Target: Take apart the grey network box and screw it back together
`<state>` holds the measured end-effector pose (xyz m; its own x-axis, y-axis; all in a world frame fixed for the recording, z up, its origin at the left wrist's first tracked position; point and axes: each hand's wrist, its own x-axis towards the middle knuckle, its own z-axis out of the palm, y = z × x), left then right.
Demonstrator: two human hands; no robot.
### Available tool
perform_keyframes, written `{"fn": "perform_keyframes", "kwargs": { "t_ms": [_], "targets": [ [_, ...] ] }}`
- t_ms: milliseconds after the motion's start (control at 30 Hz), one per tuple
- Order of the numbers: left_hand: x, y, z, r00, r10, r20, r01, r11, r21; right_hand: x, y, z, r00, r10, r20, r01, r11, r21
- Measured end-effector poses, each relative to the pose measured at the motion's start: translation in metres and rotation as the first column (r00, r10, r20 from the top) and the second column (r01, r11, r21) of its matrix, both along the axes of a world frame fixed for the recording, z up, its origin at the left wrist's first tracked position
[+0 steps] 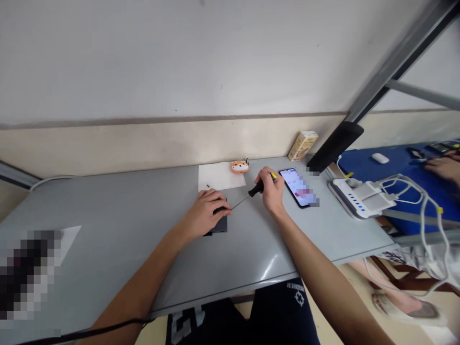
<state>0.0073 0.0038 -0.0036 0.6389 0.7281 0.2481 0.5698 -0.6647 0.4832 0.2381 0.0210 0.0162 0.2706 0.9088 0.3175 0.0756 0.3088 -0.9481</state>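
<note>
My right hand (270,190) is wrapped round the black and yellow handle of a screwdriver (256,189). Its thin metal shaft slants down to the left, and the tip ends at the fingers of my left hand (210,211). Under that left hand lies a flat dark rectangular object (220,225), which the fingers hold against the table; most of it is covered, so its kind cannot be made out. Just beyond is a white sheet of paper (215,175) with a few tiny dark pieces (208,186) on it, too small to name.
An orange animal-faced case (239,166) sits on the paper's right end. Right of my right hand lies a lit phone (296,188). A carton (302,145) stands by the wall, and a power strip (359,199) with white cables is at the table's right edge. A co-worker's hand (443,167) shows far right.
</note>
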Motion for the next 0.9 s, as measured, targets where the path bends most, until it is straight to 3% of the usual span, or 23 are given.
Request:
{"fn": "perform_keyframes", "kwargs": {
  "t_ms": [167, 267, 367, 600, 900],
  "targets": [
    [-0.021, 0.018, -0.004, 0.985, 0.144, 0.094, -0.148, 0.988, 0.035, 0.0, 0.005, -0.002, 0.998, -0.041, -0.057, 0.038, 0.997, -0.068],
    [-0.037, 0.034, -0.008, 0.936, 0.327, 0.128, -0.335, 0.94, 0.055, 0.002, 0.008, -0.005, 0.994, -0.073, -0.076, 0.066, 0.994, -0.09],
    [-0.048, 0.052, -0.013, 0.896, 0.427, 0.122, -0.436, 0.898, 0.063, 0.003, 0.011, -0.009, 0.993, -0.092, -0.076, 0.084, 0.991, -0.103],
    [-0.048, 0.084, -0.023, 0.909, 0.412, 0.063, -0.415, 0.908, 0.054, 0.004, 0.016, -0.015, 0.991, -0.099, -0.089, 0.089, 0.99, -0.111],
    [-0.045, 0.091, -0.025, 0.945, 0.328, -0.006, -0.327, 0.944, 0.05, 0.007, 0.021, -0.016, 0.989, -0.114, -0.093, 0.106, 0.99, -0.09]
  ]
}}
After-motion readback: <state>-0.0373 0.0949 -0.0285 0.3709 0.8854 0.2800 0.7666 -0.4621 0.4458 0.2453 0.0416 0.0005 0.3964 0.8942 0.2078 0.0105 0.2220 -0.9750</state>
